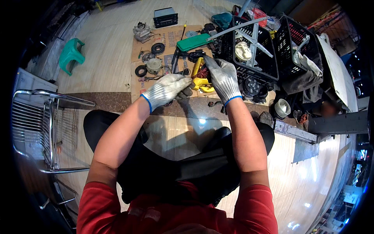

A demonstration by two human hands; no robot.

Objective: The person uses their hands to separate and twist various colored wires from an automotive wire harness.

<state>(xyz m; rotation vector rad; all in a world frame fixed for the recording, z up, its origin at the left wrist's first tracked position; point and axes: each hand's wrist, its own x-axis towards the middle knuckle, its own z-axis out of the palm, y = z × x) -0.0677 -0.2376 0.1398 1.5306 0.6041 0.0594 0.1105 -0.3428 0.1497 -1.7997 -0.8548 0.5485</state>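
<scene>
Both hands wear white knitted gloves with grey fingers and blue cuffs. Between them is a yellow part point(198, 67) with dark reddish strands, perhaps wire, in its middle; its exact kind is unclear. My left hand point(167, 89) is closed, thumb and fingertips pinching at the part's left side. My right hand point(223, 74) curls its fingers round the right side, hiding some of it. Just beyond lie a black part point(196, 55) and a green flat piece point(193, 42) like a fly-swatter head. Left of them sit a round metal motor-like part point(154, 65) and a black ring point(157, 48).
A cardboard sheet point(168, 38) lies under the parts. Black crates point(272, 71) hold scrap at the right, beside a white fan wheel point(282, 108). A green stool point(72, 55) and a metal-framed chair point(50, 130) stand at the left. A black box point(165, 20) is at the back.
</scene>
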